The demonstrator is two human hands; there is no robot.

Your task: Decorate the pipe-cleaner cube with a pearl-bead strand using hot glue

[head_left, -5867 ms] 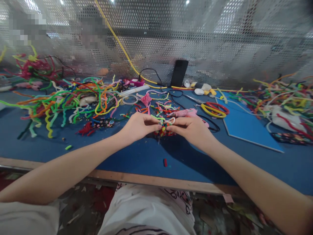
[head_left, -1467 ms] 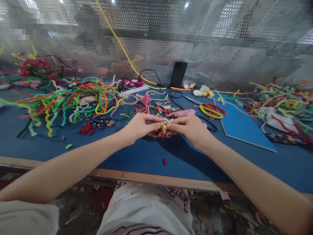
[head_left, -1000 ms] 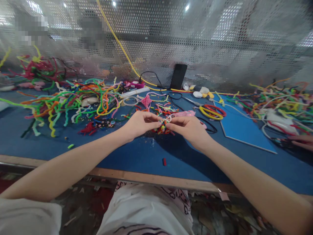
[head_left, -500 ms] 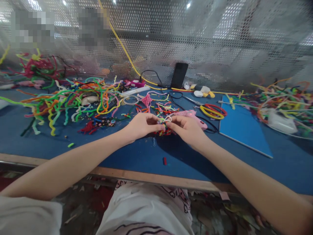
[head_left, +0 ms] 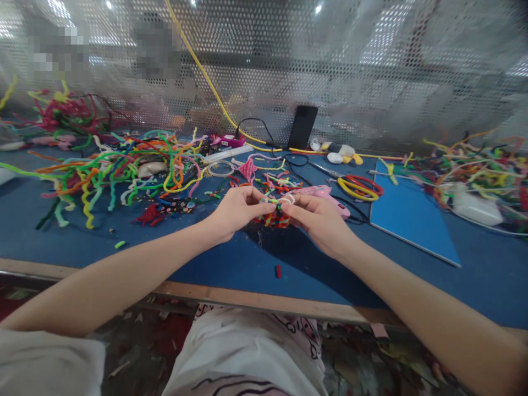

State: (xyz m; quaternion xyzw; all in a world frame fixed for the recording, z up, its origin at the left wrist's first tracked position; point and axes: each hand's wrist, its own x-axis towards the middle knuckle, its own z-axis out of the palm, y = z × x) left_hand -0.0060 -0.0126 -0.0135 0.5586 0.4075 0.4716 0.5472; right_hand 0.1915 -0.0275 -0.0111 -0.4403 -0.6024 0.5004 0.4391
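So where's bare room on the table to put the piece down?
Bare blue tabletop lies along the wooden front edge, bar a small red scrap, and the light-blue flat board is bare. The tangled pile of colourful pipe cleaners crowds the back left.

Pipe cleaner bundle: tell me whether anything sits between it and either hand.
Nothing visible does. The left hand and right hand both pinch the pipe cleaner bundle directly, just above the blue table. The pink glue gun lies behind them.
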